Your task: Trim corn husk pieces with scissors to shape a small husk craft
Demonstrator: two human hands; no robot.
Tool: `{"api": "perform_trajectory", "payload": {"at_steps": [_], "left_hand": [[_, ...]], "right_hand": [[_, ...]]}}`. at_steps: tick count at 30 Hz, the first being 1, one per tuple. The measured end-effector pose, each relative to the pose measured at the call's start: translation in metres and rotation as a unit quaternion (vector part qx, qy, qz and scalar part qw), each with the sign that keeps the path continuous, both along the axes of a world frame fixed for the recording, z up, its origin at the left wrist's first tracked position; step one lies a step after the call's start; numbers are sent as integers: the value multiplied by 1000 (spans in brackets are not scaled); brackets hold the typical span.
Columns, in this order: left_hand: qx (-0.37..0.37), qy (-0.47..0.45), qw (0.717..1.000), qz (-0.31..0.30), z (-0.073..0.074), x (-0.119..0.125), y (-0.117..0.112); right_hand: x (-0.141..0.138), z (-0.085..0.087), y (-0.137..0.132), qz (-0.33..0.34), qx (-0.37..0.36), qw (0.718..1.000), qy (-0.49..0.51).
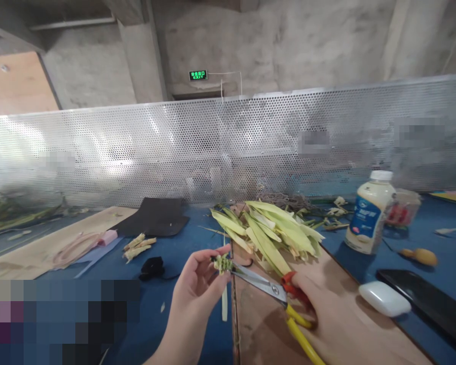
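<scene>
Pinched between the fingertips of my left hand [199,289] is a small, bumpy piece of green plant material [223,263], perhaps knotted or woven husk. A pale flat strip [224,304] shows below it. My right hand [327,309] grips scissors [266,285] with red and yellow handles. Their blades point left, and the tips reach the green piece; whether they cut into it I cannot tell. Just beyond both hands lies a pile of pale green corn husks [266,228] on a brown board [258,324].
On the right are a milky bottle [368,218], a clear box with red contents [402,209], a white case [384,299] and a black phone [429,299]. Left are husk pieces [137,247], a black object [152,267] and a black sheet [154,218]. A perforated metal panel [175,152] stands behind.
</scene>
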State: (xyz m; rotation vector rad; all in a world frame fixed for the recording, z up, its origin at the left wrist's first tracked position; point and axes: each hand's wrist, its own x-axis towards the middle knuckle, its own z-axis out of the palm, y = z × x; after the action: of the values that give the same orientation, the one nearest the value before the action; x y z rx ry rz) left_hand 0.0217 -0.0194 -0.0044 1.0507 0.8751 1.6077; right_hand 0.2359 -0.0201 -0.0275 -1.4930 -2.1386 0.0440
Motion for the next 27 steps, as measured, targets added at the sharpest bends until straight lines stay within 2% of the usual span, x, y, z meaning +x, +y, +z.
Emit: {"api": "perform_trajectory", "payload": {"at_steps": [3, 10, 16, 27], "left_hand": [[0, 0, 1000, -5, 1, 0, -1], [-1, 6, 1000, -9, 2, 1, -1], [-1, 5, 1000, -20, 1, 0, 0], [-2, 3, 1000, -21, 2, 0, -1]], "right_hand": [[1, 1, 0, 23, -31, 999, -19], [-3, 1, 0, -11, -7, 999, -38], [-2, 6, -2, 30, -48, 998, -20], [-2, 2, -1, 12, -36, 999, -26]]}}
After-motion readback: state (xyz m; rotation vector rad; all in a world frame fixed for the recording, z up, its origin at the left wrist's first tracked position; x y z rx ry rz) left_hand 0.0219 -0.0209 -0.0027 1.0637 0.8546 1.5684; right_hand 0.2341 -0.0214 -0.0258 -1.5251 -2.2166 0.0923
